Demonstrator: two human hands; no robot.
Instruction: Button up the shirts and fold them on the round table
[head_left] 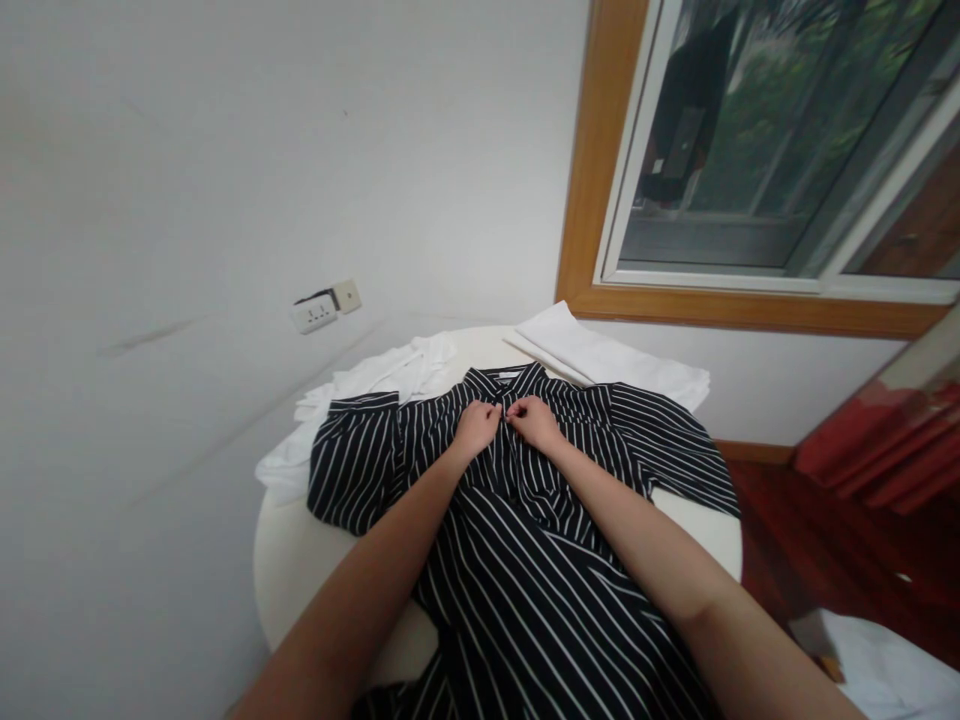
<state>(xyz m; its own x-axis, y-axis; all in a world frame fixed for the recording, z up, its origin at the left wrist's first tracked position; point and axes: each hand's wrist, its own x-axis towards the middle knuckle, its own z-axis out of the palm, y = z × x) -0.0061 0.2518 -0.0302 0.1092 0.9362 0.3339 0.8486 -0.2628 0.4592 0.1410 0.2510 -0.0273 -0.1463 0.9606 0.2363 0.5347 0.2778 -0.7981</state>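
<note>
A black shirt with white stripes (540, 570) lies spread over a round white table (289, 570), its collar at the far side and its sleeves out to left and right. My left hand (478, 425) is closed on the front edge of the shirt, a little below the collar. Close beside it, my right hand (534, 422) pinches the same front opening from the other side. The fingertips of both hands nearly meet there. Whether a button sits between them is too small to make out.
White cloth (405, 372) lies crumpled at the table's back left, and folded white fabric (611, 352) at the back right. A wall socket (313, 314) is behind. To the right are a wood-framed window (576, 200), a red curtain (885, 440) and a white item (892, 660) low down.
</note>
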